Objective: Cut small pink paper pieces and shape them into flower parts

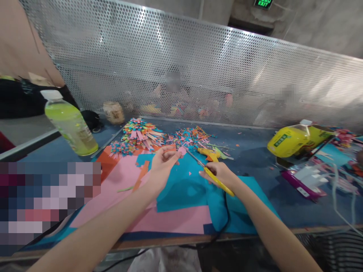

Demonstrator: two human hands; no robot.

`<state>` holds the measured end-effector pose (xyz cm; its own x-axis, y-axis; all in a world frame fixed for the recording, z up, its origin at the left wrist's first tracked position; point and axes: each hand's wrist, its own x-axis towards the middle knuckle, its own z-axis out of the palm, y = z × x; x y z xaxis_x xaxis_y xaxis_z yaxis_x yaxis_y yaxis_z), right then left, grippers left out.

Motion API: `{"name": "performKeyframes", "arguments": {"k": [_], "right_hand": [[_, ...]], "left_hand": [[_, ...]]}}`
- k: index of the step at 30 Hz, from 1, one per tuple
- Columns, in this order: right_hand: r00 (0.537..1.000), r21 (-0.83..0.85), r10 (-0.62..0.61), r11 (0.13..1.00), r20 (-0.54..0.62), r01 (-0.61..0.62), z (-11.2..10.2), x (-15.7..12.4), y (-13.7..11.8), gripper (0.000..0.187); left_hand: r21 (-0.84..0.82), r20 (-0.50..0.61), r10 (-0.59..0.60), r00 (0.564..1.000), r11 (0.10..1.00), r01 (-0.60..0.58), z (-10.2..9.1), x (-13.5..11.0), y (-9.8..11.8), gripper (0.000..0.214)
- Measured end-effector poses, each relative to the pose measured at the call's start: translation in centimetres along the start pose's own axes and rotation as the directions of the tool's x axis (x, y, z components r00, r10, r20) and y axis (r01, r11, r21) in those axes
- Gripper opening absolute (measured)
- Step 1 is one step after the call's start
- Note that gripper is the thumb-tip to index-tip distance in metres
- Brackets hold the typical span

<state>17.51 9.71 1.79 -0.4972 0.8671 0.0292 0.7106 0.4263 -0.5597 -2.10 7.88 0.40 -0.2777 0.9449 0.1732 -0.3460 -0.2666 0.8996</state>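
Between the fingers of my left hand [166, 160] is a small round piece of pink paper [182, 150], pinched at its edge. My right hand [217, 174] grips a pair of scissors with yellow handles [217, 180]; the blades point up and left toward the pink piece. Under both hands lie blue paper sheets [181, 192] on top of pink paper [113, 192]. A yellow glue gun [210, 153] rests just beyond the scissors, its black cable running down past the table edge. A tiny pink scrap [190, 173] sits on the blue sheet.
A layered paper-strip cone [141, 134] and a heap of scraps [190, 136] stand farther back. A green drink bottle [70, 126] is at left, a jar [113, 112] behind it. At right are a yellow bottle [292, 139] and purple box [302, 185]. A perforated metal screen [184, 56] bounds the table.
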Motion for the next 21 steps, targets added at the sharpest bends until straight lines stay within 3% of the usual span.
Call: {"name": "performKeyframes", "arguments": {"k": [7, 15, 21], "right_hand": [[0.998, -0.013, -0.048, 0.999, -0.035, 0.048, 0.28, 0.22, 0.92, 0.042], [0.999, -0.029, -0.033, 0.999, -0.031, 0.032, 0.23, 0.26, 0.77, 0.043], [1.000, -0.020, 0.000, 1.000, -0.021, -0.001, 0.03, 0.15, 0.74, 0.041]], "left_hand": [[0.058, 0.081, 0.027, 0.996, 0.998, -0.032, 0.37, -0.41, 0.39, 0.025], [0.052, 0.069, 0.027, 0.997, 0.998, -0.030, 0.20, -0.14, -0.15, 0.028], [0.020, 0.000, 0.044, 0.999, 0.999, -0.044, -0.01, 0.25, -0.11, 0.028]]}}
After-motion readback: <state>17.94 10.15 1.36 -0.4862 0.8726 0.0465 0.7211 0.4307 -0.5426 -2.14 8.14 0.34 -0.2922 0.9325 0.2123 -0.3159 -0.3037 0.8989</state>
